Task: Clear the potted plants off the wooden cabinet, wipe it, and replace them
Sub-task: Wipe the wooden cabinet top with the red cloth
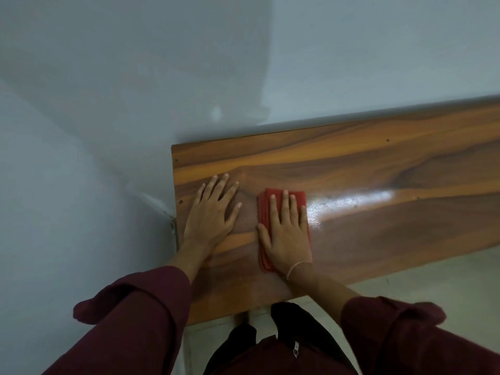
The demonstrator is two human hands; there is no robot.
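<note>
Wipe step, by my reading. My right hand [285,234] lies flat, fingers spread, pressing a folded red cloth [281,197] onto the wooden cabinet [378,169] top near its left end; nothing gripped. My left hand [212,215] rests open and empty just beside it. No potted plants in view, so presumably already cleared.

Risks: the cloth is only pinned, so a fast stroke could slip off it. A sheen right of the cloth may be damp; pots set down there could mark the wood.
</note>
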